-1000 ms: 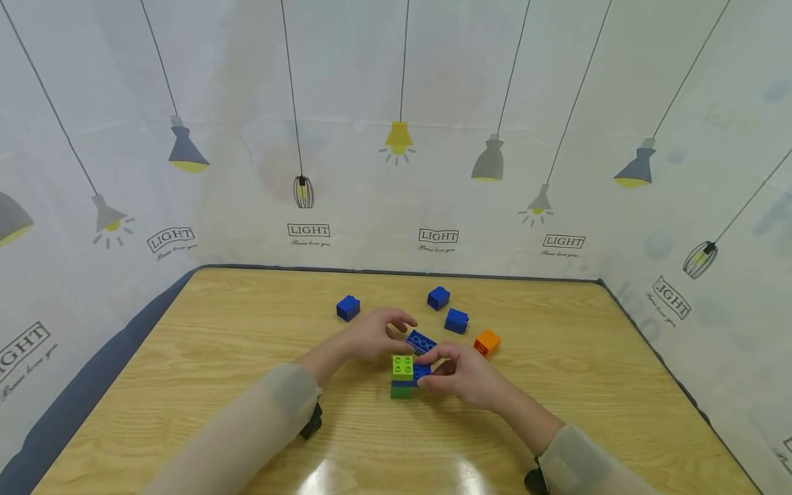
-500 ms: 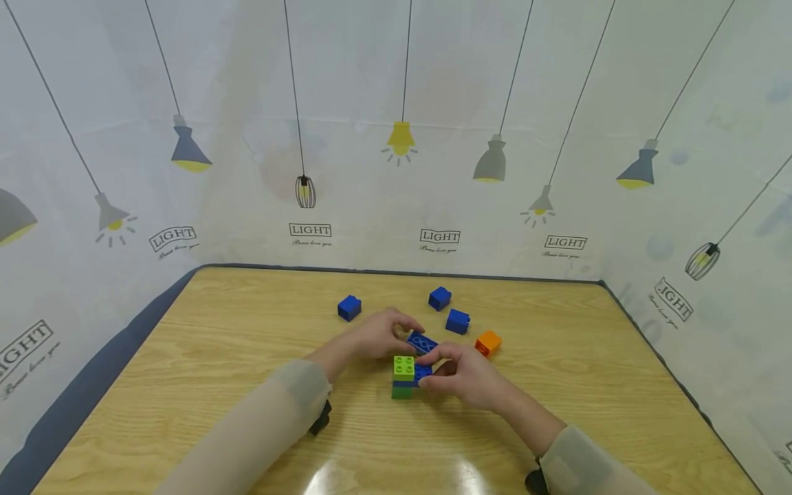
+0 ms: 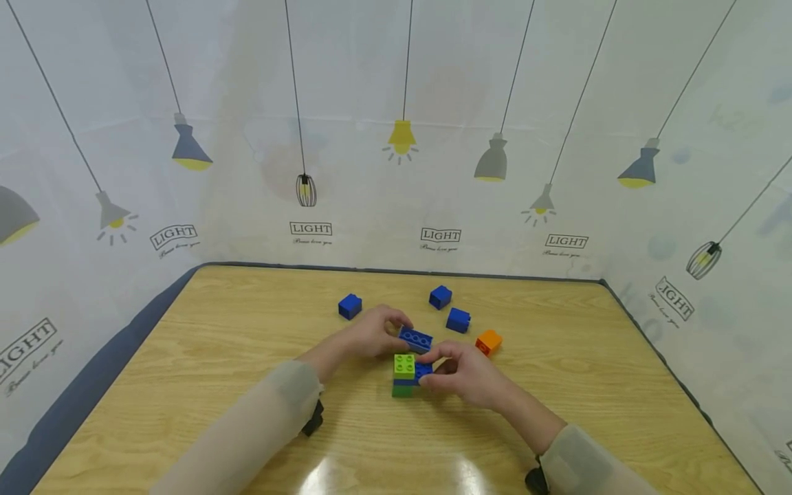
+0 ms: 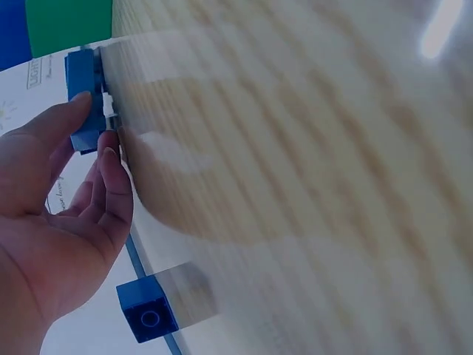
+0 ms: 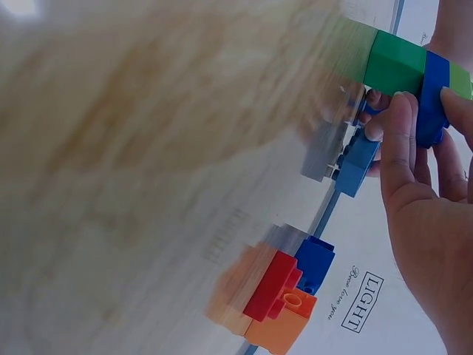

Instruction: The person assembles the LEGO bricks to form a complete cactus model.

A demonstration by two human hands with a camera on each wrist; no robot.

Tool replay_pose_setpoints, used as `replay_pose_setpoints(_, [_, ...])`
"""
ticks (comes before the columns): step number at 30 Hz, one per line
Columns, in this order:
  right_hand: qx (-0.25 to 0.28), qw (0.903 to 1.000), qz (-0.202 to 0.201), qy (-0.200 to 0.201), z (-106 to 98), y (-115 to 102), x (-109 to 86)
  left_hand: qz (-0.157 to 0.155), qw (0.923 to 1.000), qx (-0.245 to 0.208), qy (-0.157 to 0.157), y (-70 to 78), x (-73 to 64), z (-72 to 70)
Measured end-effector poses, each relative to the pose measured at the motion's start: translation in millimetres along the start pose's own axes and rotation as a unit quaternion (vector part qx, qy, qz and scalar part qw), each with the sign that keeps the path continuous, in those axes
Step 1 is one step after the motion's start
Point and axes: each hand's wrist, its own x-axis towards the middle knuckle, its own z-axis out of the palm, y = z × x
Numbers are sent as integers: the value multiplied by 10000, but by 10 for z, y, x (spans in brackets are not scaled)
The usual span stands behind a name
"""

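My left hand point(image 3: 371, 335) pinches a long blue brick point(image 3: 416, 339) between thumb and fingers. Its hollow underside with tubes faces up in the head view. In the left wrist view the thumb lies on one side of that blue brick point(image 4: 83, 96). Just nearer to me stands a small stack: a green brick point(image 3: 402, 391) at the bottom, a blue brick point(image 3: 424, 371) jutting right in the middle, a lime brick point(image 3: 404, 366) on top. My right hand point(image 3: 467, 375) pinches the jutting blue end; the right wrist view shows fingers below and thumb above the middle brick point(image 5: 434, 96).
On the wooden table point(image 3: 247, 309), a small blue brick point(image 3: 350, 306) lies beyond the left hand. Two more, a blue brick point(image 3: 441, 297) and another blue brick point(image 3: 458, 320), lie behind. An orange brick point(image 3: 489, 342) sits right; a red brick point(image 5: 272, 285) shows in the right wrist view.
My left hand first moved slightly right to the long blue brick, then drew back left with it, turning it more level across the view. The right hand and stack stay in place.
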Motion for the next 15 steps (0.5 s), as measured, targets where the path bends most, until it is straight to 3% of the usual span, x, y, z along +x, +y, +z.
replay_pose_setpoints(8, [-8,10000,11,60,9,7,3,-137,9965,-629,531,-41,-145,-138])
replay_pose_setpoints(15, [-38,10000,38,32,5,10,7,320,9882,-1097,1017,13,-406,-298])
